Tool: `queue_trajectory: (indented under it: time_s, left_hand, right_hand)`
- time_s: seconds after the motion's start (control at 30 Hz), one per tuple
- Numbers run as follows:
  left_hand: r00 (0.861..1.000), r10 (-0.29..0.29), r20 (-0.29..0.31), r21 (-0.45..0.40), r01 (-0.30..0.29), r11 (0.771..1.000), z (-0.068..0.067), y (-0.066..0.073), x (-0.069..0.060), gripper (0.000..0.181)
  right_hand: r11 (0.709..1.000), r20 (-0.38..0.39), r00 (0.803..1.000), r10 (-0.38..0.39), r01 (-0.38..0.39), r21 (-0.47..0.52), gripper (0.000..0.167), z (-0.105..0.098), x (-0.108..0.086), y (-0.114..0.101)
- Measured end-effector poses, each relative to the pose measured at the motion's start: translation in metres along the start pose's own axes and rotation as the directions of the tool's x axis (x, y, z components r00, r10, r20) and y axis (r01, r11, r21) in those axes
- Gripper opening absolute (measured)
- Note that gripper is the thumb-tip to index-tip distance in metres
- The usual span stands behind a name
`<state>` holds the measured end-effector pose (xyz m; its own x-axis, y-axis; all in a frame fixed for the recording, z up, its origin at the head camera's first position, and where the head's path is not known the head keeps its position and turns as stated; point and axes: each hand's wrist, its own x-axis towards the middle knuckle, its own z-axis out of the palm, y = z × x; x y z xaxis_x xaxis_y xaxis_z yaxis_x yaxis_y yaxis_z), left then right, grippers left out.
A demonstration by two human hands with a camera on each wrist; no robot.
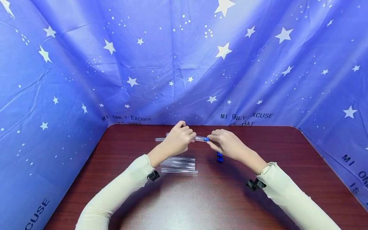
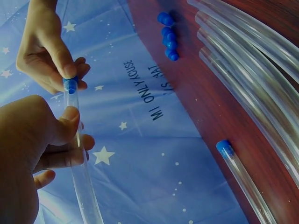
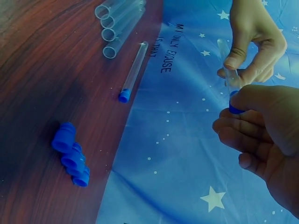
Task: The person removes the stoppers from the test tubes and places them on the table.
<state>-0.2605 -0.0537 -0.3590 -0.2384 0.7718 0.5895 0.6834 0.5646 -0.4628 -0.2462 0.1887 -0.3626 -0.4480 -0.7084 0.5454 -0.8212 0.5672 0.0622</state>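
A clear tube [image 2: 83, 179] is gripped near its upper end by the left hand [image 1: 179, 140], thumb on one side and fingers curled on the other. At that end a blue cap [image 2: 70, 85] sits in the tube's mouth, pinched between thumb and fingers of the right hand [image 1: 230, 145]. In the right wrist view the cap [image 3: 235, 103] is partly covered by the right thumb. Both hands are raised above the far part of the table.
Several open clear tubes [image 1: 179, 163] lie side by side on the table [image 1: 178, 198]. A capped tube [image 3: 134, 72] lies beyond them. Several loose blue caps [image 3: 72, 156] stand together at the right. A starry blue cloth [image 1: 172, 64] hangs behind.
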Motion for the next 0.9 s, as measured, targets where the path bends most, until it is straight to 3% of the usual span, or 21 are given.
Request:
queue_trajectory:
  time_s: [0.27, 0.5, 0.73, 0.9]
  left_hand:
    - [0.999, -0.012, 0.042, -0.006, 0.013, 1.0, -0.001, -0.002, 0.002, 0.009]
    - [0.994, -0.044, 0.098, -0.04, 0.048, 0.998, -0.002, -0.005, 0.003, 0.008]
    - [0.978, -0.082, 0.194, -0.07, 0.097, 0.993, -0.007, -0.007, 0.006, 0.009]
    - [0.964, -0.129, 0.232, -0.096, 0.155, 0.983, -0.011, -0.009, 0.008, 0.012]
  right_hand:
    - [0.995, -0.1, 0.992, -0.074, 0.066, -0.077, 0.012, 0.007, -0.001, 0.0]
    - [0.991, -0.126, 0.988, -0.094, 0.081, -0.109, 0.012, 0.009, 0.001, -0.001]
    - [0.978, -0.162, 0.978, -0.135, 0.105, -0.182, 0.017, 0.011, 0.003, -0.004]
    - [0.978, -0.172, 0.979, -0.111, 0.077, -0.196, 0.019, 0.01, 0.005, -0.007]
